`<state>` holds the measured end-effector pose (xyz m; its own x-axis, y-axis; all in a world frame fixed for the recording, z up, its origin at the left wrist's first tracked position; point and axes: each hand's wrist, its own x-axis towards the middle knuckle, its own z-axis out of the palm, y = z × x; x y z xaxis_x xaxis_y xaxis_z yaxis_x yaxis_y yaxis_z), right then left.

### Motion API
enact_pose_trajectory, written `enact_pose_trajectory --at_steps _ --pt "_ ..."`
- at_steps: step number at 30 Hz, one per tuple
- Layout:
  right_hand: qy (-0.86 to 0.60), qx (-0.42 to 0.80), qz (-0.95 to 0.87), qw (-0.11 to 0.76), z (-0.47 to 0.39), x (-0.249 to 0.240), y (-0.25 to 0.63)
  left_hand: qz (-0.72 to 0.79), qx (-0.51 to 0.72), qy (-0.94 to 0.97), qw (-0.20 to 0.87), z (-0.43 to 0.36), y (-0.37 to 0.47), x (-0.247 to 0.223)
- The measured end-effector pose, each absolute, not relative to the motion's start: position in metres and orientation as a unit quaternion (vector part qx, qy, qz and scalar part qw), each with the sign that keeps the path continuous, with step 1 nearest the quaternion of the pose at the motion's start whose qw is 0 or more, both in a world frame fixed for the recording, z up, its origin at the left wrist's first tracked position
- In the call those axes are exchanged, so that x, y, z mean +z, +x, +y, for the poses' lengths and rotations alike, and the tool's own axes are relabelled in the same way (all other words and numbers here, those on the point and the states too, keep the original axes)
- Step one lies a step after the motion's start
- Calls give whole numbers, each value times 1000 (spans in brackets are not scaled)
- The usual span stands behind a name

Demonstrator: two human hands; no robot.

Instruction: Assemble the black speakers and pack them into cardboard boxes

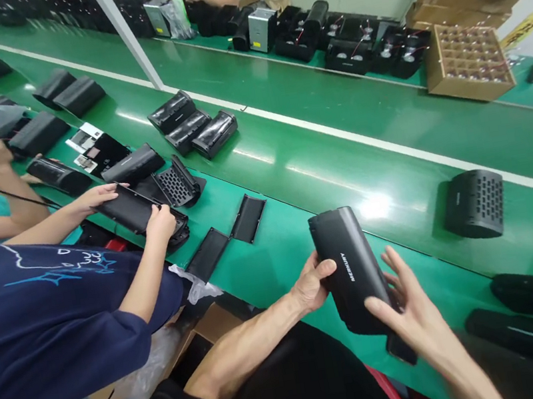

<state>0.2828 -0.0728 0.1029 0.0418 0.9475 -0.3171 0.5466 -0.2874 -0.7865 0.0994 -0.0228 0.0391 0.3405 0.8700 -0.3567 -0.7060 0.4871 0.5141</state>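
Observation:
In the head view, my left hand (312,285) grips the left side of a black speaker housing (350,260) with its thumb on the front. White "MERKURY" lettering runs along that face. My right hand (406,299) is at the housing's right side with fingers spread apart; its thumb lies over the lower front, and I cannot tell whether it touches. A small black part (400,348) shows below the housing, partly hidden by my right hand. Further right, another black housing (474,203) with a perforated end stands on the green belt.
A co-worker (62,313) at my left handles a black shell (131,211). Two flat black panels (208,252) lie between us on the green bench. Long dark housings (529,326) sit at the right. Across the belt stand a partitioned carton (470,62) and more black shells (353,44).

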Motion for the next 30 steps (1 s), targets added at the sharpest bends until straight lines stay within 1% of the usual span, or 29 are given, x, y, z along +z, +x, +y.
enact_pose_trajectory --at_steps 4,7,9,11,13,16,20,22,27,30 --pt "-726 371 -440 376 -109 83 242 315 517 86 791 -16 99 37" --pt "-745 318 -395 433 -111 74 215 319 517 79 790 -14 106 36" --pt "-751 296 -386 447 -106 74 214 322 504 93 796 -14 108 34" --pt "-749 308 -379 447 -107 77 227 317 468 120 816 -11 101 32" --pt "-746 349 -364 435 -113 82 245 322 438 159 825 -1 83 31" --pt "-734 426 -354 394 -127 93 268 344 411 266 801 23 46 33" --pt "-725 456 -371 357 -134 102 279 317 297 416 799 45 16 40" --pt "-722 467 -374 348 -134 102 279 317 282 421 801 43 16 39" --pt "-699 543 -313 344 -126 100 286 373 322 360 792 22 31 27" --pt "-671 602 -281 330 -118 103 301 386 289 351 803 16 29 26"
